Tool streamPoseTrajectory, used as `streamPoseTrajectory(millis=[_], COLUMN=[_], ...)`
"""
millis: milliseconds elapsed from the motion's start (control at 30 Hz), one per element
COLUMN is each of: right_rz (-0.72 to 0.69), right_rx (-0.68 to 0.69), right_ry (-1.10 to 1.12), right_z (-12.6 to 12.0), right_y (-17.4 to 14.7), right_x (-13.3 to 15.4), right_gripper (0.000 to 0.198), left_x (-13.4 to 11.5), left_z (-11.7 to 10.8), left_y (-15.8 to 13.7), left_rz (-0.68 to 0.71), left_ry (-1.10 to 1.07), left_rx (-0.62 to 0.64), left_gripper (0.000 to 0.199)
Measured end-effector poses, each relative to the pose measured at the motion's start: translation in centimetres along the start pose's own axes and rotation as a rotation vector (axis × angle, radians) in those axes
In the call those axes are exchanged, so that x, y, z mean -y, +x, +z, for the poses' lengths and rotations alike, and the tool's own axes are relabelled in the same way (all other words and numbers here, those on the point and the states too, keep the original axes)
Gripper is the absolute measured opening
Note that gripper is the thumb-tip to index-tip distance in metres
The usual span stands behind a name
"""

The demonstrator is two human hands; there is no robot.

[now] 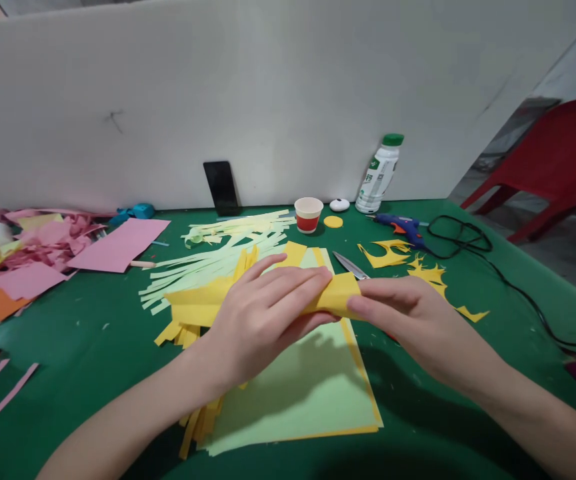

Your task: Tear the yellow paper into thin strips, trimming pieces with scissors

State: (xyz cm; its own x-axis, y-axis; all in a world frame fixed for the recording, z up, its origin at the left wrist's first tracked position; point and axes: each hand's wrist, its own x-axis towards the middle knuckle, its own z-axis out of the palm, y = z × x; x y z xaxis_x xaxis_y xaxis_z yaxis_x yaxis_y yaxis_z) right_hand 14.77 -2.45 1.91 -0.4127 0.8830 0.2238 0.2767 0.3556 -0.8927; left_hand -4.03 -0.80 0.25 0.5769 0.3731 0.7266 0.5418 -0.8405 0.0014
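A folded strip of yellow paper (337, 293) is held up between both hands over the sheets on the table. My left hand (268, 307) lies over its left part with the fingers closed round it. At the strip's right end, my right hand (403, 303) pinches it between thumb and fingers. Below lies a stack of pale green paper sheets (298, 393) with a yellow edge showing underneath. More yellow paper (195, 307), partly cut into strips, is left of my left hand. Scissors (351, 265) lie behind my right hand, their handles mostly hidden.
Pale green strips (208, 263), a paper cup (309, 217), a phone (221, 187) and a white bottle (381, 175) are farther back. A blue glue gun (401, 227) with a black cord lies right, near yellow scraps (385, 253). Pink paper (121, 247) is piled left.
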Motion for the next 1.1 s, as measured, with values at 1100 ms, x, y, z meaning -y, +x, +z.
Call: streamPoseTrajectory(millis=[1100], right_rz=[-0.559], right_rx=[-0.364], right_ry=[-0.436], right_z=[-1.1], right_y=[-0.5], right_x=[0.3], right_gripper=[0.021], left_x=[0.0], left_z=[-1.6], left_y=[0.1], left_rz=[-0.062], left_ry=[-0.17], left_rx=[0.1], left_gripper=[0.016])
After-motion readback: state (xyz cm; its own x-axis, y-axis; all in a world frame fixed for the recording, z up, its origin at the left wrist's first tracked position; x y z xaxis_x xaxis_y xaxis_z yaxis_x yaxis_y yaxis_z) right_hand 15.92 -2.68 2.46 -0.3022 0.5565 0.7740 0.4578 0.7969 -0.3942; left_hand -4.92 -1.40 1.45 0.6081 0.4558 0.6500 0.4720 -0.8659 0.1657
